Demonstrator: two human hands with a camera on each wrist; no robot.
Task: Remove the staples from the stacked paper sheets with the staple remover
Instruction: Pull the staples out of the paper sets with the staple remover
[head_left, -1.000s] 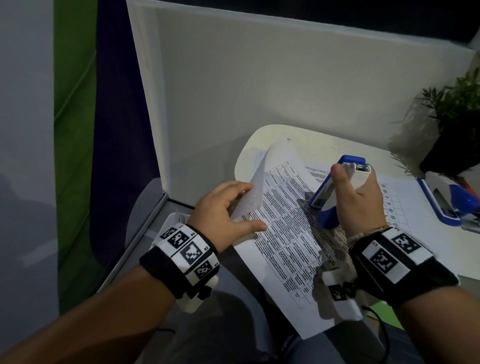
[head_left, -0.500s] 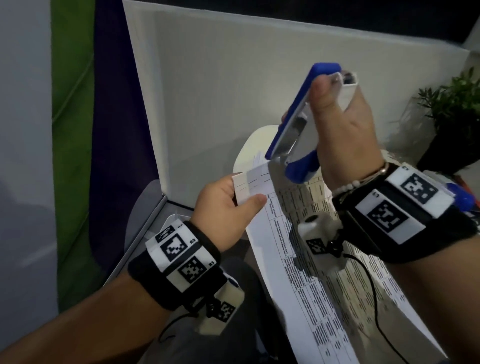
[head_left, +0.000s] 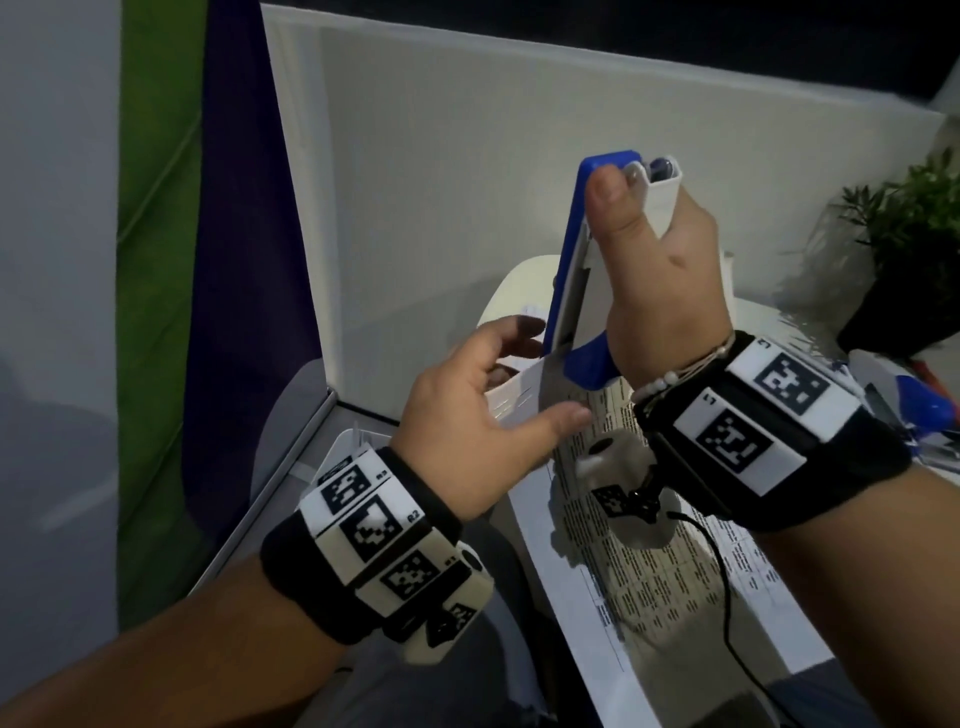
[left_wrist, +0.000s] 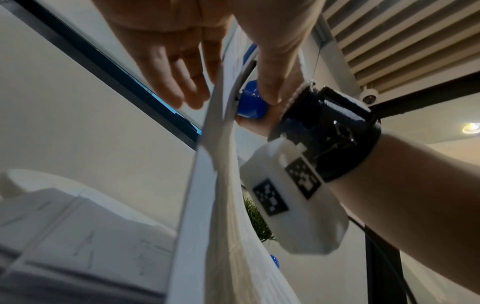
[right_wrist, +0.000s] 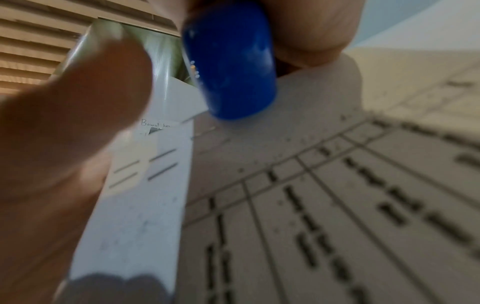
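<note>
My right hand (head_left: 660, 270) grips a blue and white staple remover (head_left: 569, 249) upright, thumb near its top. Its lower blue end (left_wrist: 250, 105) sits on the raised corner of the printed paper sheets (head_left: 649, 597). In the right wrist view the blue tip (right_wrist: 228, 61) meets a narrow folded strip of paper (right_wrist: 145, 185). My left hand (head_left: 524, 379) is at that corner, its thumb (head_left: 566, 415) lying on top of the sheets. Its fingers (left_wrist: 176, 82) are straight and spread behind the paper, a little apart from it. No staple is visible.
A second blue and white stapler (head_left: 914, 405) lies at the right on the white table (head_left: 519, 291). A potted plant (head_left: 914, 249) stands behind it. A white partition (head_left: 467, 182) rises close behind my hands. A white box (head_left: 353, 447) sits below my left wrist.
My right hand has raised the staple remover from the table to an upright pose, and the paper corner has come up with it. My left fingers have loosened from a pinch and spread.
</note>
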